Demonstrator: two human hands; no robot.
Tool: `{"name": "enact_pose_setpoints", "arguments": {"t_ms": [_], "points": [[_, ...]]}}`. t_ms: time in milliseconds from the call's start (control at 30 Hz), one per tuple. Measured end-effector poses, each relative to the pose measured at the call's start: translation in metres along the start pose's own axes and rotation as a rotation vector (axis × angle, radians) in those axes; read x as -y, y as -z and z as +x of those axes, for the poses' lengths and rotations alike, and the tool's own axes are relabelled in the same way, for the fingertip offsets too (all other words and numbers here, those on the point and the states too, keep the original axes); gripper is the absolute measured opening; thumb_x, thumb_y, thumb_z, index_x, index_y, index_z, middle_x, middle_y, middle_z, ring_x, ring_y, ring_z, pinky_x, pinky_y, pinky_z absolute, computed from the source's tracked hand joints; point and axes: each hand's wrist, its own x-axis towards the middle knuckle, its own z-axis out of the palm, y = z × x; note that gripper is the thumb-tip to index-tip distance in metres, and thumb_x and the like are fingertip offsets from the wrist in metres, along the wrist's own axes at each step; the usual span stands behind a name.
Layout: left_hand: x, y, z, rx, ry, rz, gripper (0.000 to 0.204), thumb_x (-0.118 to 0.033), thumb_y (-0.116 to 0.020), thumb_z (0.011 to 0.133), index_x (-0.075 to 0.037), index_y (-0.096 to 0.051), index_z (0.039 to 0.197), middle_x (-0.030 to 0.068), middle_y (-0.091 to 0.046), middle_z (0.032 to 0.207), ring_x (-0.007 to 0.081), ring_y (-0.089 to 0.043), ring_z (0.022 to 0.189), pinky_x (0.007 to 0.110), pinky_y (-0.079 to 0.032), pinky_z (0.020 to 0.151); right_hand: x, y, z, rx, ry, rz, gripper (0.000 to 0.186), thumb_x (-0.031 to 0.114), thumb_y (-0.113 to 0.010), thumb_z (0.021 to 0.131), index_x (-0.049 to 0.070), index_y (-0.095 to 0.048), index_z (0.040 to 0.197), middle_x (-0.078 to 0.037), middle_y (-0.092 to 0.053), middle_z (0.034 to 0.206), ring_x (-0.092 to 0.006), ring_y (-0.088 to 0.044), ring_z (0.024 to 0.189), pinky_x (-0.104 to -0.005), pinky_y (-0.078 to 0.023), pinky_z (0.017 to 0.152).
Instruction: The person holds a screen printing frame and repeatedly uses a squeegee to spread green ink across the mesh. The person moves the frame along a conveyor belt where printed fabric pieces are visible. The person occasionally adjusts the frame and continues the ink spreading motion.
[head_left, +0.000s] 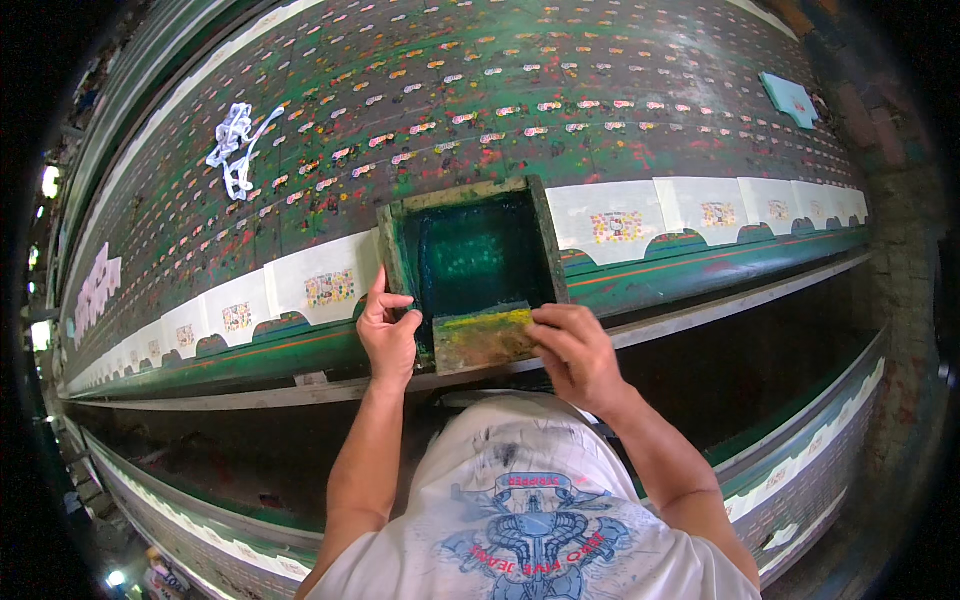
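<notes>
A wooden-framed printing screen point(548, 240) with dark green mesh lies over a row of white fabric pieces at the table's near edge. My left hand point(387, 332) grips the left side of its frame, thumb and forefinger round the wood. In my right hand point(580, 352) is the right end of a flat squeegee point(482, 338), stained yellow and brown. The squeegee lies across the near end of the screen, tilted toward me. To the right of the screen, a white fabric piece point(612, 222) bears a colourful print; another printed piece point(325, 285) lies to the left.
The long green and grey printing table point(470, 130) is speckled with paint and rows of small prints. A crumpled white cloth point(236, 150) lies at the far left, a light blue folded piece point(789, 100) at the far right. A rail point(700, 315) runs along the near edge. Another table stands behind me.
</notes>
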Motion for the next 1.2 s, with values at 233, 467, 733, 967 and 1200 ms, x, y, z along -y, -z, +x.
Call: {"name": "enact_pose_setpoints", "arguments": {"t_ms": [233,467,733,967,1200], "points": [[0.002,0.001,0.001,0.024,0.016,0.002,0.023,0.015,-0.071,0.08,-0.006,-0.069,0.09,0.0211,-0.047,0.178,0.0082,-0.067,0.112,0.026,-0.05,0.086,0.014,-0.028,0.034,0.359,0.287,-0.343,0.041,0.024,-0.075,0.093,0.006,-0.078,0.13,-0.015,-0.073,0.128,-0.0352,-0.071,0.118,-0.0454,-0.057,0.101],[-0.001,0.002,-0.002,-0.01,0.115,0.077,0.023,0.013,-0.072,0.08,-0.004,-0.074,0.096,0.0186,-0.052,0.175,0.0119,-0.067,0.12,0.03,-0.051,0.097,0.009,-0.004,0.106,0.636,0.176,-0.283,0.032,0.003,-0.067,0.087,0.001,-0.079,0.117,-0.017,-0.074,0.106,-0.0373,-0.072,0.107,-0.0481,-0.057,0.096],[0.007,0.006,0.0,0.041,0.004,0.233,0.035,0.01,-0.074,0.082,0.0,-0.079,0.115,0.0167,-0.068,0.158,0.0215,-0.06,0.147,0.045,-0.037,0.131,-0.027,-0.027,0.181,0.4,0.111,-0.363,0.041,-0.005,-0.066,0.087,0.003,-0.079,0.125,-0.018,-0.077,0.114,-0.0406,-0.072,0.113,-0.0497,-0.058,0.102],[0.018,0.014,0.002,0.047,-0.008,-0.129,0.028,-0.003,-0.069,0.104,0.001,-0.077,0.13,0.0257,-0.054,0.171,0.0275,-0.053,0.155,0.043,-0.036,0.13,-0.013,-0.039,0.156,0.374,0.105,-0.388,0.044,-0.006,-0.065,0.087,0.005,-0.08,0.127,-0.017,-0.077,0.117,-0.0389,-0.071,0.111,-0.0496,-0.056,0.101],[0.016,0.011,0.002,0.05,-0.004,-0.126,0.026,-0.003,-0.069,0.106,0.001,-0.077,0.129,0.0285,-0.049,0.173,0.0308,-0.047,0.161,0.044,-0.033,0.132,0.025,-0.041,0.094,0.428,0.083,-0.395,0.054,-0.004,-0.07,0.081,0.006,-0.077,0.133,-0.014,-0.076,0.124,-0.0345,-0.07,0.109,-0.0471,-0.054,0.097]]}}
